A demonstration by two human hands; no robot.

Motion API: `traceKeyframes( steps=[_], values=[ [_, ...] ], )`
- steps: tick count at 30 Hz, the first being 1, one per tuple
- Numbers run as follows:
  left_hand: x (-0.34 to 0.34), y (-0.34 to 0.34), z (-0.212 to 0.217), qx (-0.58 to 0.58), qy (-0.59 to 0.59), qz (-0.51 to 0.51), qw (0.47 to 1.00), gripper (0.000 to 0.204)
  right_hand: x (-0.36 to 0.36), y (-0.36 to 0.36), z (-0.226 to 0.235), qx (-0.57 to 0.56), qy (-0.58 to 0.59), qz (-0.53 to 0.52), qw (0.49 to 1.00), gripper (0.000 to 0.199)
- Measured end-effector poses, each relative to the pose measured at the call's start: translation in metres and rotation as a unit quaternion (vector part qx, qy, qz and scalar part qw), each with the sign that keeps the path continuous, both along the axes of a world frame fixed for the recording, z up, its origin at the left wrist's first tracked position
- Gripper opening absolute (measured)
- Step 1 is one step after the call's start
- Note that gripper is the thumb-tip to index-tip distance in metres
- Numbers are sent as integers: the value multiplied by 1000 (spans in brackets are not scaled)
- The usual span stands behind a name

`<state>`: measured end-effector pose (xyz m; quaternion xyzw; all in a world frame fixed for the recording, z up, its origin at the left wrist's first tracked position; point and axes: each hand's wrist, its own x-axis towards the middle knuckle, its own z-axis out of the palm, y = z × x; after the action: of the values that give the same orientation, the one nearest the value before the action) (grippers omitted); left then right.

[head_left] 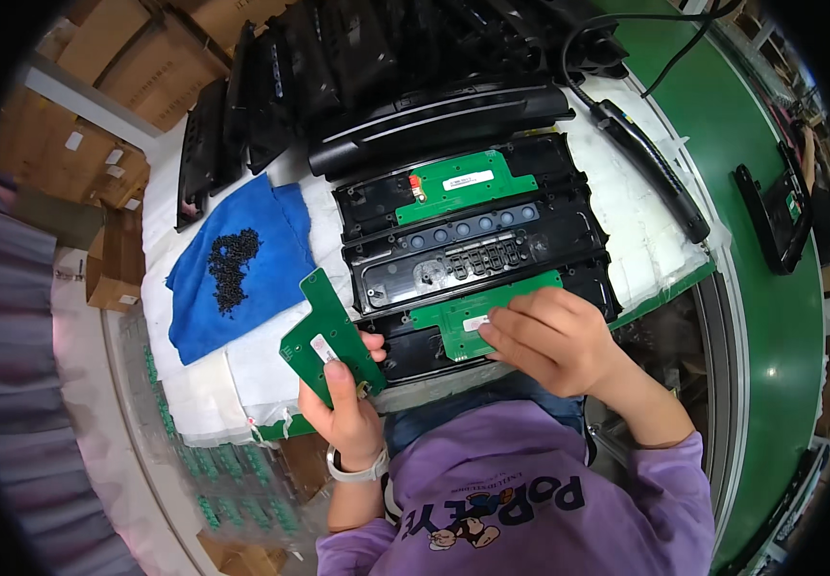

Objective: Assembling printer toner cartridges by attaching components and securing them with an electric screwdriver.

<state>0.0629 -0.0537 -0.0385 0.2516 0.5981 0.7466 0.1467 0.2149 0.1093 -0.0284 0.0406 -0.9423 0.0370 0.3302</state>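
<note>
our left hand (pixel 348 420) grips a green circuit board (pixel 334 332) near the blue cloth (pixel 279 264); our right hand (pixel 559 341) is at a second board (pixel 455 332) on the nearest black housing (pixel 413 357), its grip unclear to us.

on my remote feed i see a white label (pixel 323 348) by the thumb of the left hand (pixel 350 411), a second label (pixel 474 324) at the fingertips of the right hand (pixel 561 336), a third label (pixel 468 180) beyond them, each on a green board (pixel 340 328), too small to read; large dark lettering (pixel 565 494) on the purple shirt (pixel 521 437) below
</note>
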Motion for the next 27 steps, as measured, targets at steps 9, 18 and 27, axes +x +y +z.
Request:
traceKeyframes(
  steps=[9, 18, 27],
  values=[
    [0, 0, 1, -3, 17, -4, 1000, 35, 2, 2, 8, -136, -51, -27, 989, 34],
    [33, -3, 19, 11, 108, 51, 993, 39, -3, -24, 27, -255, -22, 53, 965, 40],
    [35, 25, 41, -187, 475, -157, 845, 78, 4, -30, 35, -406, 58, -6, 912, 28]
  ],
)
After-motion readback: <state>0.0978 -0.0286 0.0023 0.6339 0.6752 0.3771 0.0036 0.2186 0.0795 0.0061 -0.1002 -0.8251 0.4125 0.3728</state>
